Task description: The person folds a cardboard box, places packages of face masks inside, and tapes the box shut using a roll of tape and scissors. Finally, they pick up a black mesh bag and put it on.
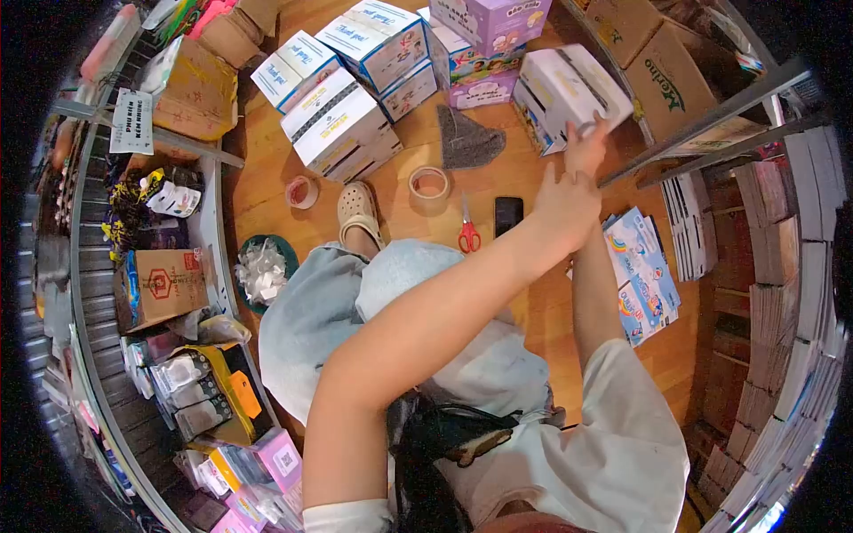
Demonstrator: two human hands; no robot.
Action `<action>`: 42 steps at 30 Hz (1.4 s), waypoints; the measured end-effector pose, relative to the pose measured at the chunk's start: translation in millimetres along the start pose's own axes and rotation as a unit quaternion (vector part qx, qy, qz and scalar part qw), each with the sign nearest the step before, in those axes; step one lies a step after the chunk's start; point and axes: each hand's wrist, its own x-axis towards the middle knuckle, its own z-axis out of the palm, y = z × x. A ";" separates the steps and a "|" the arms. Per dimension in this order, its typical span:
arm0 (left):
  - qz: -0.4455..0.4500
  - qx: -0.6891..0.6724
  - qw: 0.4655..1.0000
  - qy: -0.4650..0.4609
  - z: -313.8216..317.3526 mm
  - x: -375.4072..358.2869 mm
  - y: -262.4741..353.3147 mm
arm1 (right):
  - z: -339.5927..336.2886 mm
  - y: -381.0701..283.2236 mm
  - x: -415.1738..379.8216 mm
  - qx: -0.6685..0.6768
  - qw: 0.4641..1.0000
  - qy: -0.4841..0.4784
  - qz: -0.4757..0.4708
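Note:
A white cardboard box (569, 89), slightly smeared by motion, sits at the upper right. My right hand (586, 149) has its fingers on the near edge of this box. My left arm reaches across my body, so my left hand (567, 206) overlaps my right wrist, its fingers partly stretched and apart. Just left of my left hand, a black phone (508, 215) lies on the floor. Beside the phone are red-handled scissors (469, 233). Blue-and-white printed packets (641, 275) lie right of my right forearm.
White boxes (342, 124) and purple boxes (489, 27) are stacked ahead on the wooden floor. Tape rolls (429, 183) and a grey cloth piece (469, 138) lie nearer. Left stands a goods shelf (213, 204); right, a metal rack post (702, 133) and stacked paper goods (773, 338).

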 end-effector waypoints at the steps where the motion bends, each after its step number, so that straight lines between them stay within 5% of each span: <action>1: 0.007 0.000 1.000 0.019 -1.0 -1.8 1.4 | 2.4 -4.0 1.2 -0.070 0.997 -0.010 -0.005; 5: 0.019 0.001 0.999 0.037 0.1 1.6 -10.3 | 11.0 -0.9 12.7 -0.154 0.983 0.034 -0.089; 8: 0.000 0.012 0.998 0.064 7.9 1.4 -16.5 | 15.8 -1.2 14.5 -0.168 0.984 0.018 -0.056; 12: -0.034 -0.021 0.997 -0.059 -6.3 6.2 -29.9 | 8.0 2.0 11.2 -0.153 0.988 -0.034 0.011; 15: -0.035 0.025 0.999 -0.007 -9.9 -0.3 -34.7 | -25.2 9.9 -21.8 -0.167 0.983 -0.072 -0.033; 16: -0.037 0.033 0.999 0.012 -11.7 -3.1 -36.2 | -38.9 21.4 -32.9 -0.118 0.980 -0.157 -0.016; 22: -0.027 -0.016 0.999 0.021 -16.3 -7.0 -48.7 | -155.1 152.3 -136.1 -0.376 0.905 -0.182 -0.073; 27: -0.021 -0.011 1.000 0.009 -16.5 -0.3 -36.4 | -208.0 163.4 -174.3 -0.537 0.779 -0.235 0.224; 28: -0.017 -0.010 1.000 0.008 -16.0 1.0 -32.4 | -210.9 181.7 -178.5 -0.511 0.789 -0.233 0.250; 34: -0.021 0.021 0.999 -0.041 -17.1 4.7 -11.7 | -210.9 249.2 -170.0 -0.552 0.782 -0.242 0.161; 42: -0.100 0.008 0.966 -0.238 -21.9 4.6 -4.0 | -220.8 259.8 -170.3 -0.587 0.765 -0.253 0.080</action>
